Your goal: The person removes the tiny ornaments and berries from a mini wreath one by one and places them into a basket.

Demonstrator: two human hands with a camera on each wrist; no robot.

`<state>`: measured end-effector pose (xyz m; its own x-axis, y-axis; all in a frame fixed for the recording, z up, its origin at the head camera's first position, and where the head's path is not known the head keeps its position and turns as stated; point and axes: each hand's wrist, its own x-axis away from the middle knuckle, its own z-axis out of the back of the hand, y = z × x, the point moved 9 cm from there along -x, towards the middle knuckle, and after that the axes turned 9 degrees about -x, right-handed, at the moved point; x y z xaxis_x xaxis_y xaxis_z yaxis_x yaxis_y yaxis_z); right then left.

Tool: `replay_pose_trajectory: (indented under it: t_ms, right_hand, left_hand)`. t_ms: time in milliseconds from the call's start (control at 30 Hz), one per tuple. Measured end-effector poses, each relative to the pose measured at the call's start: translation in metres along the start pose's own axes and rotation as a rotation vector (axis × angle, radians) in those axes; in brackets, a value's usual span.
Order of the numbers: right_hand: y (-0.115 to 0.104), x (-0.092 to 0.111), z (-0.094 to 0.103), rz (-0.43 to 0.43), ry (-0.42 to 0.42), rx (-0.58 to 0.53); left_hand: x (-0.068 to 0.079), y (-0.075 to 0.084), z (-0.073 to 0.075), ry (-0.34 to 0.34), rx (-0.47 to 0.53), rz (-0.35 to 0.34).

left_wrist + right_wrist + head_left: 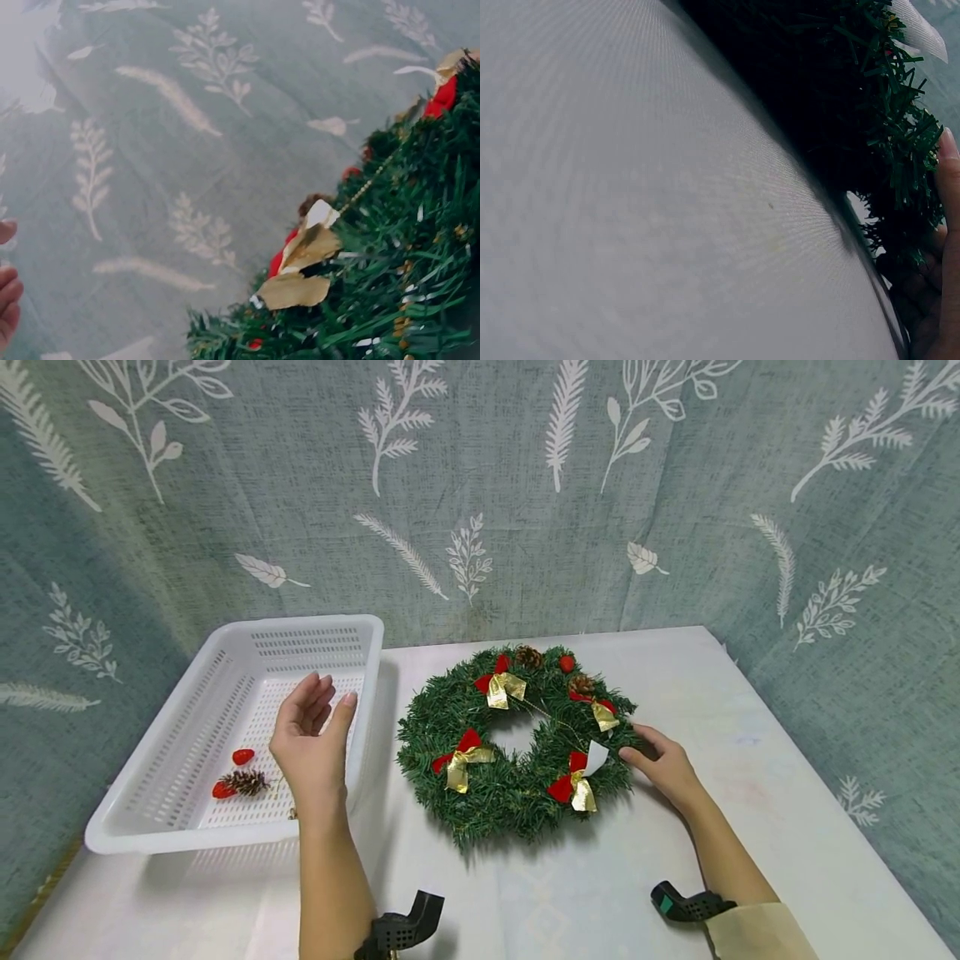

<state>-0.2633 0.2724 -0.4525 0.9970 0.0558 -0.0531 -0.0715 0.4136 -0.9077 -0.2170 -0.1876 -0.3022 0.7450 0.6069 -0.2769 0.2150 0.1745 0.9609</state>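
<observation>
A green artificial wreath [510, 793] lies on the white table, dressed with red-and-gold bows [459, 764], pine cones [528, 657] and a red berry-like ornament [566, 663]. My right hand [666, 770] grips its right edge; in the right wrist view the thumb [949, 172] lies against the greenery with fingers tucked beneath. Raised near the right side of a white plastic basket [187, 842], my left hand [311, 743] has loosely bent fingers, thumb apart, with nothing between them. Only some left fingertips [9, 300] show in the left wrist view.
Inside the basket lie a pine cone [246, 782], two red ornaments [242, 757] and small bits partly hidden by my left forearm. A thin gold bead string [536, 706] crosses the wreath's middle. Behind the table hangs a grey-green leaf-patterned cloth [525, 543].
</observation>
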Motion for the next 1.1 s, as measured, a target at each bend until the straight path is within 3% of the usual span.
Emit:
replay_pose_trajectory:
  t_ms: [433,900,1100]
  right_hand:
    - [-0.002,0.002,0.000,0.006,0.005,-0.006]
    - [-0.002,0.002,0.002,0.000,0.011,-0.015]
    - [-0.001,0.001,0.001,-0.004,0.008,-0.018]
  left_hand:
    - [0.019,0.014,-0.044,-0.190,-0.022,-0.100]
    - [0.033,0.009,-0.075,-0.304,-0.046,-0.088]
    - [0.036,0.013,-0.088,-0.319,-0.047,-0.123]
